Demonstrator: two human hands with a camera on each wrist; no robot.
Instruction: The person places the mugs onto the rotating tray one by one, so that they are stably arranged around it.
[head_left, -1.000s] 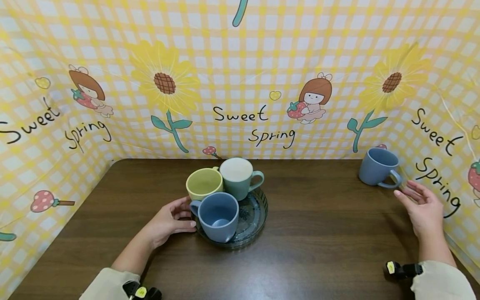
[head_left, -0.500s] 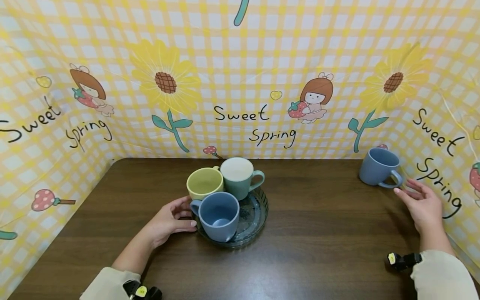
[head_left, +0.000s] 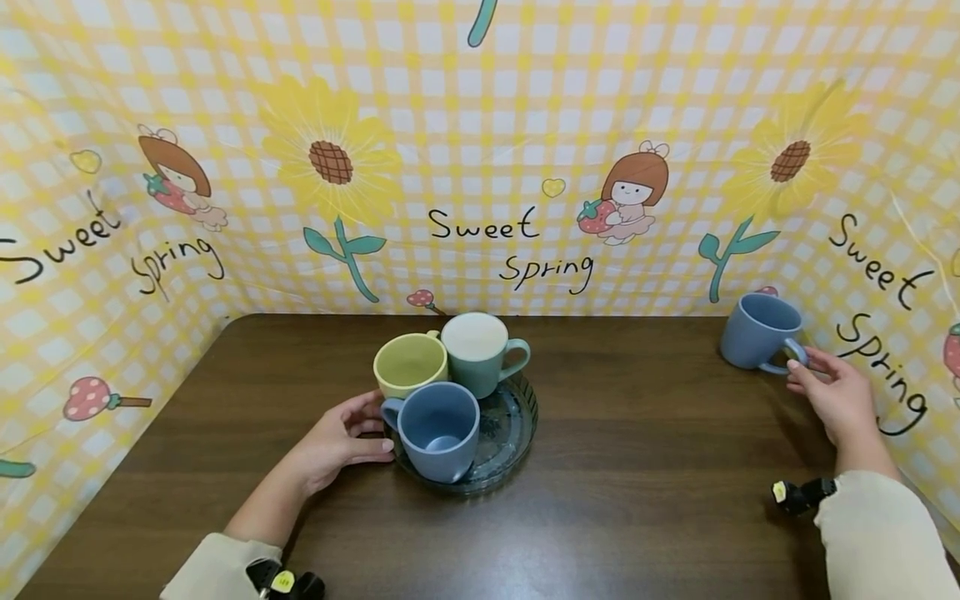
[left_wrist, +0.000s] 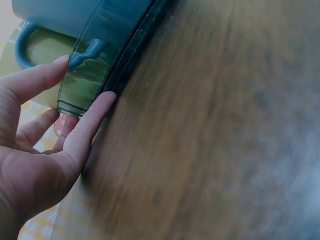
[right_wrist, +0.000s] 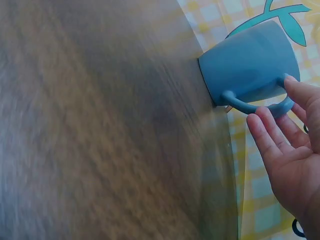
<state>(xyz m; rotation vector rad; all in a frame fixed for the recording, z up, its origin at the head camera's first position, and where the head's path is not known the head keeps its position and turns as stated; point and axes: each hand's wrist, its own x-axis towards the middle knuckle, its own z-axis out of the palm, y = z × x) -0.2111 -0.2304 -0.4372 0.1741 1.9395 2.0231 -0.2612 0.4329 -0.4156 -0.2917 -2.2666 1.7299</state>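
Note:
In the head view, my left hand [head_left: 337, 446] touches the left rim of a dark, clear glass tray [head_left: 513, 454], its fingers fairly straight. On that tray stand a blue mug [head_left: 438, 458] in front, a yellow-green mug [head_left: 390, 383] behind it and a teal mug [head_left: 480, 375] with a white inside. The left wrist view has the fingertips [left_wrist: 107, 97] against the tray's side. Far to the right, my right hand [head_left: 836, 396] pinches the handle [right_wrist: 245, 107] of another blue mug [head_left: 753, 333], which stands upright at the table's back right.
A brown wooden table [head_left: 637, 483] lies under everything. Yellow checked cloth [head_left: 480, 133] with printed flowers and lettering rises behind it and along both sides, close to the right-hand mug.
My right hand has moved slightly forward and left, and its thumb and fingers have come onto the mug's handle. The left hand, tray and mugs have stayed in place.

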